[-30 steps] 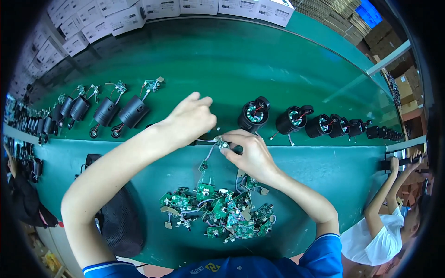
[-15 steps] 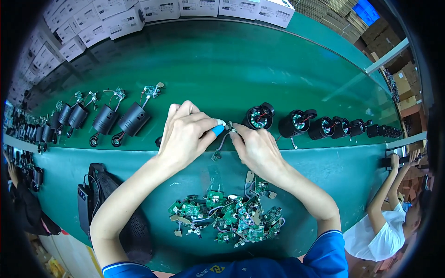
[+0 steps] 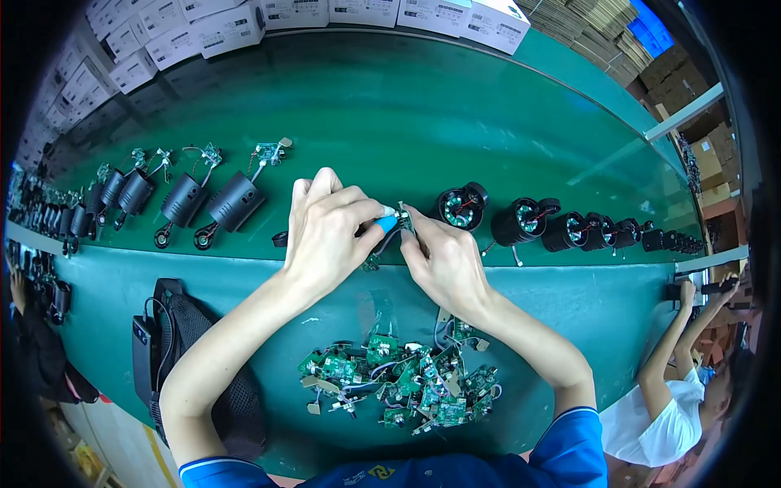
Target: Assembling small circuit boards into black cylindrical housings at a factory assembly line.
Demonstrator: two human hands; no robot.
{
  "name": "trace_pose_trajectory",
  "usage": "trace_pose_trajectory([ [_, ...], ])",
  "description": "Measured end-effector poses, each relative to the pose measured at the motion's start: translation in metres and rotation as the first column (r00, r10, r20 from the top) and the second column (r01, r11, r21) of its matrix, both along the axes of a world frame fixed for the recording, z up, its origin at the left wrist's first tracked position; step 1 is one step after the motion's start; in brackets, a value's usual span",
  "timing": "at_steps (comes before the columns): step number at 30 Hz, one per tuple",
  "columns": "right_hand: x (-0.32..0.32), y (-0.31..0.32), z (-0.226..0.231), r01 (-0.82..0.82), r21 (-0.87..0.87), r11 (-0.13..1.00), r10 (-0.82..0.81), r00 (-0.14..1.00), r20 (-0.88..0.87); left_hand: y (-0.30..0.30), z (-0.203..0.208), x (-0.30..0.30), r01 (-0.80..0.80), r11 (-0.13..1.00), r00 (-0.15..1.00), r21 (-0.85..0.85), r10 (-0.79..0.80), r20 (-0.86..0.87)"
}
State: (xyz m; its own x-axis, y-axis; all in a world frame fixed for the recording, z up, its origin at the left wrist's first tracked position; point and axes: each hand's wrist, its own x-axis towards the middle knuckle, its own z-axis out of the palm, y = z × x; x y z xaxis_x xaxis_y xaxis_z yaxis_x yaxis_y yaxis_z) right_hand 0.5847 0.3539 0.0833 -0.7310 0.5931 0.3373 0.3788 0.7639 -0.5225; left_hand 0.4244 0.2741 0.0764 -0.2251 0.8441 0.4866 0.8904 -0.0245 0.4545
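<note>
My left hand (image 3: 329,232), with a blue cover on one fingertip, pinches at a small green circuit board (image 3: 401,216). My right hand (image 3: 449,259) grips the same board from the other side with thumb and forefinger. Below the fingers another small green board (image 3: 371,263) dangles, partly hidden by my left hand. Just past my left hand pokes out a black ring-shaped part (image 3: 281,239); whatever it belongs to is covered. Right beside my right fingers an open black cylinder housing (image 3: 460,208) stands with a round board and red wires inside.
A heap of green circuit boards (image 3: 407,374) lies nearer me. Black cylinders with boards attached (image 3: 236,202) line the left; more open housings (image 3: 517,224) run right. A black mesh bag (image 3: 232,407) sits left, white boxes (image 3: 423,16) at the back. A person in white (image 3: 663,415) works at right.
Both hands remain on the board, which has turned slightly between the fingers. The dangling board has swung left, closer to my left hand. The whole view has shifted a little.
</note>
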Motion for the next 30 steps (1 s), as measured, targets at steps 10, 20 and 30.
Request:
trace_pose_trajectory([
  [10, -0.006, 0.000, 0.001, -0.046, -0.003, 0.999, 0.046, 0.990, 0.136, 0.000, -0.001, -0.002, 0.086, 0.996, 0.994, 0.001, -0.086, -0.071],
  [20, -0.008, 0.006, 0.013, -0.111, -0.093, 0.989, 0.135, 0.938, 0.319, 0.006, 0.001, -0.004, 0.132, 0.991, 0.967, -0.037, -0.137, -0.216],
  [30, 0.150, 0.002, 0.066, -0.014, -0.346, 0.938, 0.201, 0.837, 0.509, 0.042, 0.097, -0.033, 0.093, 0.949, 0.942, 0.302, 0.015, -0.336],
])
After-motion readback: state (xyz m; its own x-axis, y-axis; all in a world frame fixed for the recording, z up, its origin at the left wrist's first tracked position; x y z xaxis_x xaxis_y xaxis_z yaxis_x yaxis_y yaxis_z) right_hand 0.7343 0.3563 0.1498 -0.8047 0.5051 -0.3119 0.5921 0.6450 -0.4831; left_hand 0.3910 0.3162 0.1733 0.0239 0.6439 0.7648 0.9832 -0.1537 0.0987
